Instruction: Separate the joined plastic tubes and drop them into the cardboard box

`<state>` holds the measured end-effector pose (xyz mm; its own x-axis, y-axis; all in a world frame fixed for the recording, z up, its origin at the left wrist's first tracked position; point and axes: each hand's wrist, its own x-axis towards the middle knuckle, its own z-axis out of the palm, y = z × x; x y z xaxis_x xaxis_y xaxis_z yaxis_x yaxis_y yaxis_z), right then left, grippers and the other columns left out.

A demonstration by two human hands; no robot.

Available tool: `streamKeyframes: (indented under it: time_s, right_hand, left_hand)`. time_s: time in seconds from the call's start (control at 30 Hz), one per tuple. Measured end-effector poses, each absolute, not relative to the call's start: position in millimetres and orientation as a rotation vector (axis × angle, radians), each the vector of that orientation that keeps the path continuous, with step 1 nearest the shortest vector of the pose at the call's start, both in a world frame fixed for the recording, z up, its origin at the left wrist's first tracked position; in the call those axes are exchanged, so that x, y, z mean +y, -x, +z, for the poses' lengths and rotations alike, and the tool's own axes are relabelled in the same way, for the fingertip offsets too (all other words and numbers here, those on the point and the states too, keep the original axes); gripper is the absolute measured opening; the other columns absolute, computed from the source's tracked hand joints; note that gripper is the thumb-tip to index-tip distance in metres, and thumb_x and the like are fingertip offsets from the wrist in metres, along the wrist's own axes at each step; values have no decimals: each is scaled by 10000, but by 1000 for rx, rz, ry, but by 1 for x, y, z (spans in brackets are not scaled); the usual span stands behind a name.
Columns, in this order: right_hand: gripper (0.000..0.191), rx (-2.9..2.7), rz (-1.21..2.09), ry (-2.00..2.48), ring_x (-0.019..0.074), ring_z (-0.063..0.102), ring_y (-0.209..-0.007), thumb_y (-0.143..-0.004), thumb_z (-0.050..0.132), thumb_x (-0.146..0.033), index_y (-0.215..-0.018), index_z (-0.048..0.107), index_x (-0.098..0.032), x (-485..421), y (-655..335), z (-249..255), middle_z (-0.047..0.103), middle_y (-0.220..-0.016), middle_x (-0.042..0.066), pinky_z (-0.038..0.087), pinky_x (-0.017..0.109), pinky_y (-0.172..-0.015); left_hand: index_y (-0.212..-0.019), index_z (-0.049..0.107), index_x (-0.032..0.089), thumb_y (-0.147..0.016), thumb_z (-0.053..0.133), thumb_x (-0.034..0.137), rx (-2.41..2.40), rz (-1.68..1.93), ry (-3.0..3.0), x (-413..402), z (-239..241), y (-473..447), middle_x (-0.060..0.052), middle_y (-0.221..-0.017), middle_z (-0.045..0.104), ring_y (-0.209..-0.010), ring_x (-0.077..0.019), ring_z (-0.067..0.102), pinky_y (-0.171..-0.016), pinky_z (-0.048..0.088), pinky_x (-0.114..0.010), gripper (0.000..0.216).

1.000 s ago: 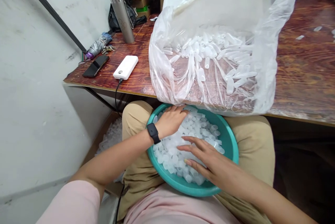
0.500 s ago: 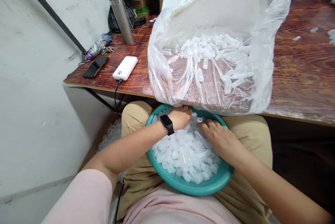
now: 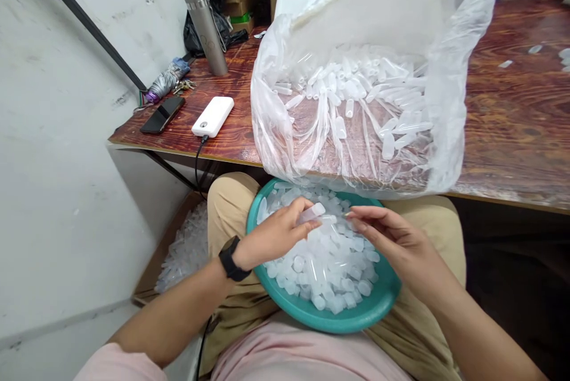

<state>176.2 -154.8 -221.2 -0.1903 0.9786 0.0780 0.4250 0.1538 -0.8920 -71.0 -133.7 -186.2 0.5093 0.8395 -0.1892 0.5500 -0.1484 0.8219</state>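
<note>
A translucent plastic tube (image 3: 314, 212) is held in my left hand (image 3: 278, 232), between thumb and fingers, its blunt end pointing up to the right. The hand wears a black watch on its wrist. To the right, my right hand (image 3: 392, 235) hovers over the basin's right side with thumb and forefinger brought close in a pinch; anything between them is too small to make out. Beneath both hands, a teal basin (image 3: 327, 324) rests on my lap, heaped with small whitish plastic pieces (image 3: 307, 268). Several longer clear tubes lie on top of the heap.
On the wooden table (image 3: 512, 126), an open plastic bag (image 3: 271, 126) holds more whitish pieces. A power bank (image 3: 214, 116) with a cable, a phone (image 3: 162, 114), keys, an umbrella and a flask (image 3: 209, 31) stand left. A box of clear pieces (image 3: 184, 250) sits on the floor.
Both hands have come up out of the heap at the basin's far side. My left hand has moved back toward me and now shows a tube in its grip; my right hand has turned palm inward.
</note>
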Motion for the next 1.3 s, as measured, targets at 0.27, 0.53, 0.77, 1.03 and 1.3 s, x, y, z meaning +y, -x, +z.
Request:
streamKeyframes:
  time_s: [0.27,0.53,0.77,1.03,1.3]
  right_hand:
    - [272,-1452,1255,1226,209,746,-994,-887,768,-403,-1138,772,-300,-189,-156,-207,764,-1153,63,626,318,-861]
    - [249,-1675,1049,1253,169,741,-923,-981,646,-385,-1195,761,-327,-204,-158,-207,731,-1089,50,627,265,-819]
    - [304,-1962,801,1137,165,740,-1066,-1001,620,-269,-1278,711,-357,-211,-164,-193,752,-1138,24,603,240,-933]
    - [338,-2270,522,1044,156,759,-1003,-1062,496,-224,-1391,556,-277,-221,-160,-182,760,-1121,44,622,237,-859]
    - [308,-2137,777,1242,161,776,-848,-1086,424,-324,-1373,534,-319,-221,-161,-188,783,-1084,27,629,247,-715]
  left_hand:
    - [-1224,595,154,-869,729,591,816,507,-991,-182,-190,68,-17,-873,654,-814,-145,629,-731,474,-266,578]
    - [-1221,536,170,-876,733,566,890,553,-953,-199,-197,68,-17,-894,670,-820,-155,662,-713,462,-266,561]
    - [-1143,567,211,-997,615,440,1170,509,-1395,-206,-176,73,-22,-1033,701,-956,-189,669,-853,491,-306,276]
    - [-1228,554,181,-1043,494,177,1006,457,-1988,-209,-176,77,-75,-1249,699,-1171,-220,644,-1030,476,-333,195]
    - [-1172,603,204,-1053,525,386,1060,404,-1865,-208,-175,76,-63,-1159,724,-1110,-236,671,-968,493,-337,231]
